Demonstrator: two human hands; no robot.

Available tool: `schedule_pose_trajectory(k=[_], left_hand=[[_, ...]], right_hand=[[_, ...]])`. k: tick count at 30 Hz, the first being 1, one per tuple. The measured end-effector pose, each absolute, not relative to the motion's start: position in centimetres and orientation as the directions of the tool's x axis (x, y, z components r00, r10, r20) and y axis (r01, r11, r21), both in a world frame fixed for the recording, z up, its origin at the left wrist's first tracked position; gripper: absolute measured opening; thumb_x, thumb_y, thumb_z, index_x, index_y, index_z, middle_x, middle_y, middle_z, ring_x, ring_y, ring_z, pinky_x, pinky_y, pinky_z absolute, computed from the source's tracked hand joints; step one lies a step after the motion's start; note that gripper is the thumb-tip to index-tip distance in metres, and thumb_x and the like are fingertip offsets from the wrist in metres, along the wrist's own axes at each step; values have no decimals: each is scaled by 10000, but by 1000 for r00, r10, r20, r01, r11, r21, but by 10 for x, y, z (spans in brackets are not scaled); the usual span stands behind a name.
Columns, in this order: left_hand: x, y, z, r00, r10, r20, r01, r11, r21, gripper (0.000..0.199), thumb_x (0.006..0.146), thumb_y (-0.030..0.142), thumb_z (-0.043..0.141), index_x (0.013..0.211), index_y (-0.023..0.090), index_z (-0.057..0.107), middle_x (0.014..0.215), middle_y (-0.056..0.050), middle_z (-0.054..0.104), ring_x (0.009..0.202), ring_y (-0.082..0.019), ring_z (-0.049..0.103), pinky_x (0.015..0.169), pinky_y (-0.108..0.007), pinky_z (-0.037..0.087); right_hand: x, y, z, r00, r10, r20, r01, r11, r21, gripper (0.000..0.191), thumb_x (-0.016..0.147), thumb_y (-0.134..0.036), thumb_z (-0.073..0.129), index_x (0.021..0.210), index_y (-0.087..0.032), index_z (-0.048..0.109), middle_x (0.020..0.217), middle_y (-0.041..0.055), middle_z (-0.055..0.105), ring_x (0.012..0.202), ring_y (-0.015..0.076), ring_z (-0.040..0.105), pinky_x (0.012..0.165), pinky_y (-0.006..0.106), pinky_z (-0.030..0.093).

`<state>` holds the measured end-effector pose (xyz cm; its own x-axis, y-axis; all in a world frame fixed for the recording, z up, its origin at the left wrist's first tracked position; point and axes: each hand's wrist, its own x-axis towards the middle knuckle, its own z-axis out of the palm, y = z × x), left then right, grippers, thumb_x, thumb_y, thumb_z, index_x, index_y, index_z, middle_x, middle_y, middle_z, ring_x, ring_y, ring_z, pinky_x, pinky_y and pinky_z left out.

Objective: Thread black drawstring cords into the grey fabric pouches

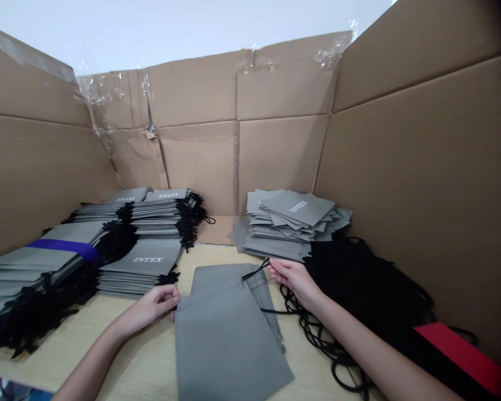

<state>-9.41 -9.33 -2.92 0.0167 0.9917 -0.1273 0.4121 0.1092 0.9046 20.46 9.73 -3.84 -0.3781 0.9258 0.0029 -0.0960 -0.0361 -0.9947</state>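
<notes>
Corrugated cardboard panels (275, 156) wall in the back and sides of a pale wooden bench (137, 362). Four tidy stacks of gray drawstring bags (142, 267) stand at the left, with white INTEX lettering on the top bags of at least two and black cords bunched along their edges. One purple band (62, 250) crosses the stack at the far left. Toward the right lie one loose, fanned pile of gray bags (292, 220) and a tangled mass of black cords (359, 289). A red-and-black item (463, 356) sits in the lower right corner, too cut off to identify.

One single gray bag (225, 334) lies flat on the bench between the hands. The left hand (148, 306) rests at its upper left edge, with its fingers (169, 298) curled, though whether they pinch the fabric is hard to tell. The right hand (294, 281) has its fingers (273, 267) almost closed on one thin black cord (254, 271) at the bag's mouth. Pinching close to the mouth looks like the steadiest hold, keeping the cord clear of the tangle.
</notes>
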Motion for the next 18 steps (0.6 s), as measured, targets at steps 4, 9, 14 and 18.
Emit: schedule_pose_trajectory(k=[4,9,14,18], left_hand=[[-93,-94,-28,21,993,-118,407,99,908,384,786,539,465,709,164,443,595,46,499,423,-45,227,411,-195,142],[-93,-96,-29,38,994,-107,373,85,924,397,768,553,484,698,164,442,590,44,497,425,-47,265,420,-194,152],[-95,-97,-28,21,995,-102,371,87,924,382,766,546,490,703,172,443,583,47,497,407,-46,253,404,-192,134],[-94,-98,-27,-3,995,-96,384,90,919,369,760,526,510,685,172,439,573,49,493,406,-45,249,403,-187,143]], right_hand=[[205,89,-29,-459,888,-34,-128,-104,-986,180,701,-238,697,844,-130,677,744,42,674,615,75,619,617,146,516],[206,85,-23,-538,842,-45,-5,-57,-998,266,719,-196,660,974,-132,629,753,44,673,640,89,630,670,200,524],[212,92,-26,-453,882,132,373,321,-870,133,719,-195,601,819,-139,668,653,50,663,599,167,614,607,287,501],[216,88,-20,-462,798,387,574,602,-555,183,776,-217,513,854,-191,677,824,69,685,752,211,617,716,320,458]])
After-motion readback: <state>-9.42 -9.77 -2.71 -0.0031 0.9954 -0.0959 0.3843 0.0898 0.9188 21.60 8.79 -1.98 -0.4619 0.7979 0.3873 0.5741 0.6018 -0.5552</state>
